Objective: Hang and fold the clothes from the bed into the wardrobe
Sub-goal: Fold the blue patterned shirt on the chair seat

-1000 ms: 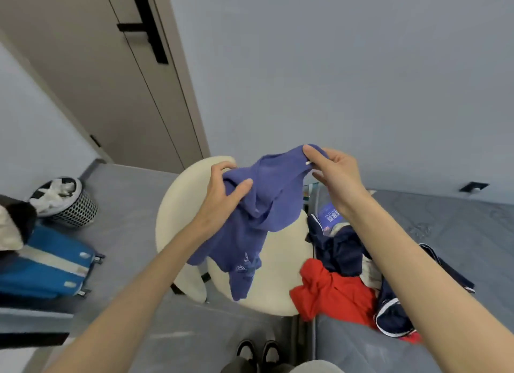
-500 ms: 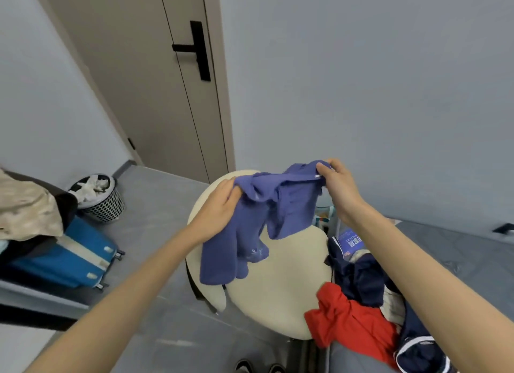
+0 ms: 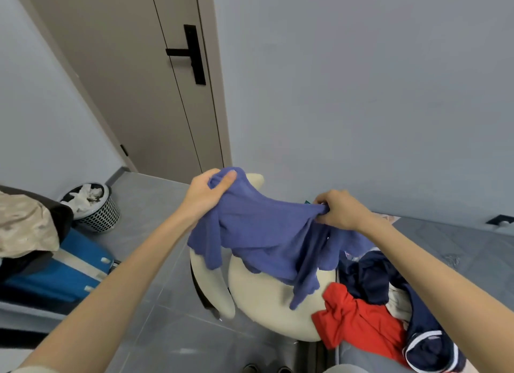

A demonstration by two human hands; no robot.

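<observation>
Blue top (image 3: 267,233) stretched between both hands, above the chair (image 3: 267,297).
Left hand (image 3: 207,194) grips one bunched corner, thumb over the cloth; right hand (image 3: 338,210) pinches the opposite edge, fingers curled. Loose cloth hangs over the chair seat.

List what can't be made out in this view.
Head view only.
- wardrobe: outside the frame.
- blue garment: bunched between left hand and right hand, so its type is unclear.
- navy garment: partly behind the right forearm.
- cream chair seat: partly covered by the blue garment.
</observation>
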